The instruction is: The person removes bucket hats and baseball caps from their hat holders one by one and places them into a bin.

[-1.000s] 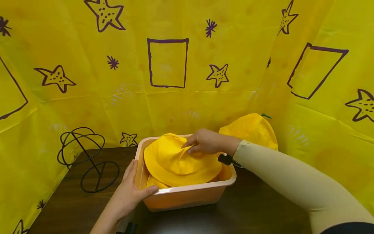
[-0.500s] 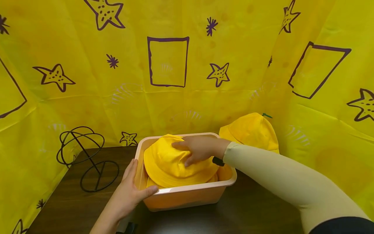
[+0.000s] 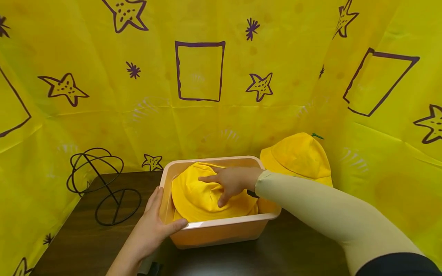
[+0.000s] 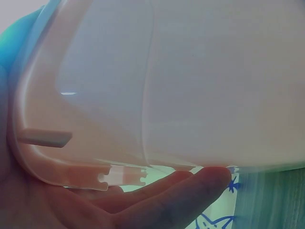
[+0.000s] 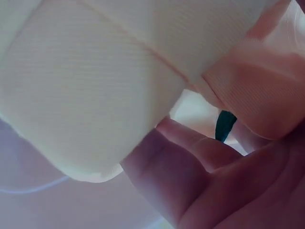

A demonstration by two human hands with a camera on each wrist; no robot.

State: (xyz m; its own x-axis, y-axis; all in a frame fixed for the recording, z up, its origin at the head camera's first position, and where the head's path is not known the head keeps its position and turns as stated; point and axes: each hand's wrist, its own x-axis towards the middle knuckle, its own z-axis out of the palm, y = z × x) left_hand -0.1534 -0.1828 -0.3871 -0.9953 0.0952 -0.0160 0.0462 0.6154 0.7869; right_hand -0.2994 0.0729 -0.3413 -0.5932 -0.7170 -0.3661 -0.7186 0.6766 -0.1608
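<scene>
as the head view shows, your left hand (image 3: 156, 225) grips the plastic tub (image 3: 224, 234), probably to steady it; your right hand (image 3: 236, 182), thumb and forefinger spread, touches the yellow bucket hat (image 3: 197, 197) inside. at the left wrist, fingers brace the tub; at the right, cloth (image 5: 86, 95) hides fingertips.

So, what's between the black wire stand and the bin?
In the head view: a strip of dark tabletop beside the black wire stand, then the left hand, gripping the bin.

Sheen on tabletop (image 3: 210, 264), glint on bin rim (image 3: 224, 221); wrist views hazy, washed-out.
</scene>
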